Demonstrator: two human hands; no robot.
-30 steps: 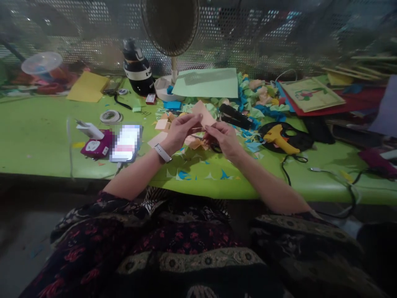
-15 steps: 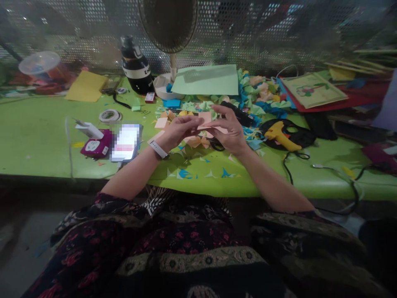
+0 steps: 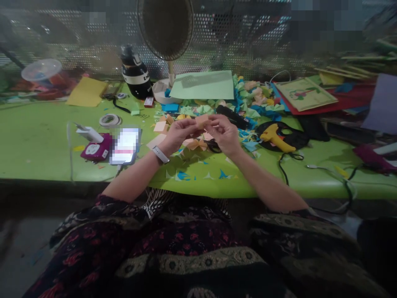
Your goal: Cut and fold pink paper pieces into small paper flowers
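Observation:
A small peach paper piece [image 3: 202, 120] is pinched between both hands above the table. My left hand [image 3: 180, 134], with a pale watch band at the wrist, grips its left side. My right hand [image 3: 225, 134] has its thumb and fingers closed on the right side. Fingertips cover parts of the paper, so its exact fold is hard to make out. Below the hands lie more peach paper pieces [image 3: 194, 144] and dark scissor handles [image 3: 214, 145], partly hidden. Blue and white paper scraps [image 3: 183, 175] are scattered near the table's front edge.
A phone [image 3: 125, 145] and a purple box with a charger [image 3: 96, 149] are at the left. Rightward sits a yellow glue gun [image 3: 277, 137], with cables around. Behind are a black bottle [image 3: 136, 76], a fan [image 3: 166, 29], a green sheet [image 3: 203, 85] and heaped coloured paper.
The peach paper stood up as a flat square between my hands; now it looks lower and folded or tilted. My right fingers, raised and spread before, have closed onto it. The view shifted slightly.

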